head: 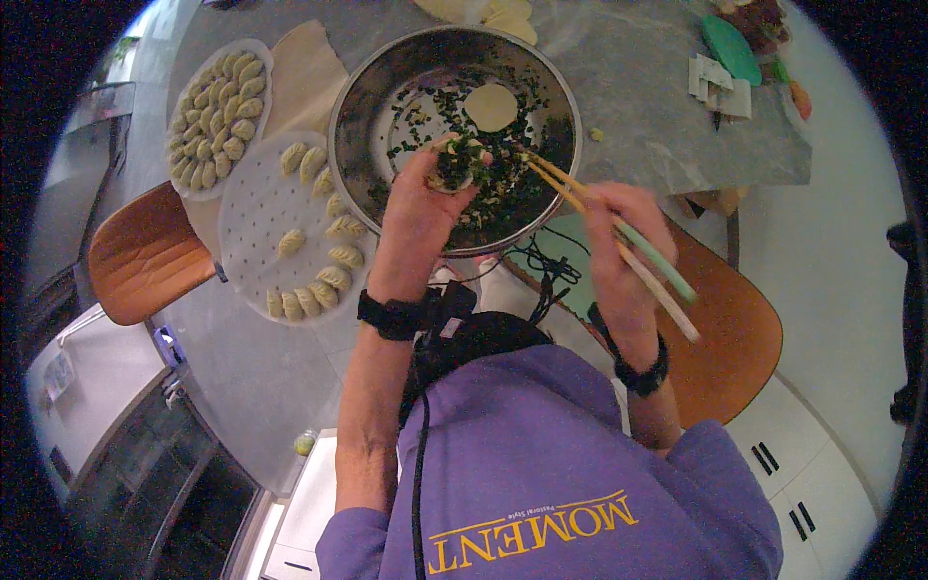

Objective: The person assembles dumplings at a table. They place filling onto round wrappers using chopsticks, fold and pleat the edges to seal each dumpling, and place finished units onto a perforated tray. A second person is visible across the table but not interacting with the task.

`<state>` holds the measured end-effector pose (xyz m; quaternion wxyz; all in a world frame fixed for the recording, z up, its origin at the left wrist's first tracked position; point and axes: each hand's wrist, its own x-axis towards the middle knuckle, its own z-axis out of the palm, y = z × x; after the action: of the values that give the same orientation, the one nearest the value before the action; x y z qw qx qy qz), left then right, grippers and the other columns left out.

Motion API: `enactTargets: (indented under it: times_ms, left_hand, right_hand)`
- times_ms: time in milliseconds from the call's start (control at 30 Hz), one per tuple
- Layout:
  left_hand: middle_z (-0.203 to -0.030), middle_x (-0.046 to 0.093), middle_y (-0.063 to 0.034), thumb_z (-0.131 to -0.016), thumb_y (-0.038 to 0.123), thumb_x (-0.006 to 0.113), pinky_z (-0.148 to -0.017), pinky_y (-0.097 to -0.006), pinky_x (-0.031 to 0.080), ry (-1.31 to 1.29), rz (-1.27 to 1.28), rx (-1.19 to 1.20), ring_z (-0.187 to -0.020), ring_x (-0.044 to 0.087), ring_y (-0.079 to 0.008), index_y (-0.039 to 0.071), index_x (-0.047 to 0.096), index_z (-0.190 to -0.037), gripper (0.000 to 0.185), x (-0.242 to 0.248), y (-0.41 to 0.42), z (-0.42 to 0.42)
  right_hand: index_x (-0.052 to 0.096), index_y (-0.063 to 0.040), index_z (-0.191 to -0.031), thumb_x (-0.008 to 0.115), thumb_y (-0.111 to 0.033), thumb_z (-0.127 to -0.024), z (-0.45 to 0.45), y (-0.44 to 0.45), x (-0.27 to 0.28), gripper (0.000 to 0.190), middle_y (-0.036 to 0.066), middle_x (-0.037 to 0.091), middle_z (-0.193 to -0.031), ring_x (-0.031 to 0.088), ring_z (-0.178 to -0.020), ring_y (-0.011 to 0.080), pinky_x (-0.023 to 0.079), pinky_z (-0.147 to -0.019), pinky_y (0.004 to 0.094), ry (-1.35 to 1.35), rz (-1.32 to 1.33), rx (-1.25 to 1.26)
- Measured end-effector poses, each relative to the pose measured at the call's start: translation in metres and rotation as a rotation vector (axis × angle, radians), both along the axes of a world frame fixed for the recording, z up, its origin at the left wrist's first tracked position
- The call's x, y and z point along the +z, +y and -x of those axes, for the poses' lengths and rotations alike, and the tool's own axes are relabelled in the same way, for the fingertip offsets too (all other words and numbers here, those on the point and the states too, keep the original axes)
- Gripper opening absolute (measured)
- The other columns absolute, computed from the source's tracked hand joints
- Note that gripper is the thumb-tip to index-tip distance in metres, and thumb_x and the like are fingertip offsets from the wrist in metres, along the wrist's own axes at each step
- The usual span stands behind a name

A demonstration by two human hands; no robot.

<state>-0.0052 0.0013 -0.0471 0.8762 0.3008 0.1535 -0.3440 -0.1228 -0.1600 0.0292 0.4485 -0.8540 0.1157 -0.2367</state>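
A large steel bowl [346, 174] holds chopped greens filling [500, 206], sparse across its bottom. My left hand [420, 199] is over the bowl, cupping a dumpling wrapper [442, 185] heaped with dark green filling [462, 161]. In my right hand [627, 225] is a pair of chopsticks [562, 185], their tips down by the filling, just right of the cupped wrapper. The chopsticks have one green and one pale handle end. A round dough wrapper [491, 108] rests inside the bowl near its far side.
Left of the bowl, a perforated white steamer liner [250, 217] carries several pleated dumplings [333, 278]. Beyond it, another round tray [267, 65] is packed with dumplings. Flat dough wrappers [511, 25] lie behind the bowl. Brown chairs [148, 250] flank the table; black cables [554, 268] hang below the bowl.
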Motion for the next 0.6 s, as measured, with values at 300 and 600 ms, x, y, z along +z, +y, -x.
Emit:
enactTargets:
  times_ms: [300,600]
  left_hand:
    - [-0.108,0.060,-0.0155,-0.097,0.021,0.038,-0.089,-0.0396,0.050,0.007,0.015,-0.024,-0.103,0.059,-0.0294,-0.001,0.052,-0.110,0.030,0.009,0.012,-0.008]
    - [-0.111,0.059,-0.0164,-0.098,0.023,0.036,-0.090,-0.0393,0.050,-0.029,0.186,-0.080,-0.104,0.059,-0.0295,-0.002,0.052,-0.113,0.033,0.003,0.014,-0.010]
  right_hand:
    - [0.058,-0.007,-0.096,0.064,-0.010,-0.071,-0.016,-0.010,-0.052,0.026,0.011,0.059,-0.102,0.059,-0.093,0.0283,0.051,-0.075,0.0351,0.030,0.472,0.677]
    - [0.058,-0.005,-0.105,0.061,0.000,-0.072,-0.028,-0.028,-0.032,0.033,0.014,0.057,-0.111,0.057,-0.098,0.0311,0.049,-0.081,0.0379,0.150,0.379,0.853]
